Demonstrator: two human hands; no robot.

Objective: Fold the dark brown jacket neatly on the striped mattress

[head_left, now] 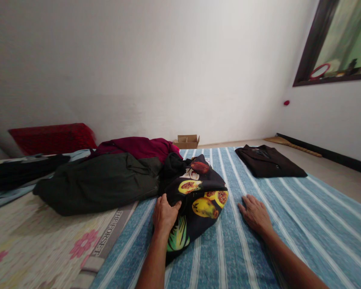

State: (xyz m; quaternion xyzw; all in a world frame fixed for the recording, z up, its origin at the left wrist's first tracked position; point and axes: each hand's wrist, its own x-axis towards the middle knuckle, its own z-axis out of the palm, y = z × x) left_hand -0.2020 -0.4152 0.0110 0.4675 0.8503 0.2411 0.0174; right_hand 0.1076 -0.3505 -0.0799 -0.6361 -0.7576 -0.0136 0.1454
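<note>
A black garment printed with papayas and green leaves (203,204) lies bunched in the middle of the blue striped sheet (231,257). My left hand (165,212) grips its near left side, thumb towards the right; the fingertips are partly hidden in the cloth. To the right of that garment, my right hand (255,212) rests on the sheet with its fingers stretched out, holding nothing. Beyond it lies a neatly folded dark brown garment (272,161) with a collar and buttons.
Left of the printed garment are dark green trousers (102,182), a maroon cloth (135,146) and black clothing (24,170). A flowered mat (54,245) covers the left front. Against the wall stand a red box-like object (52,138) and an open cardboard box (187,141).
</note>
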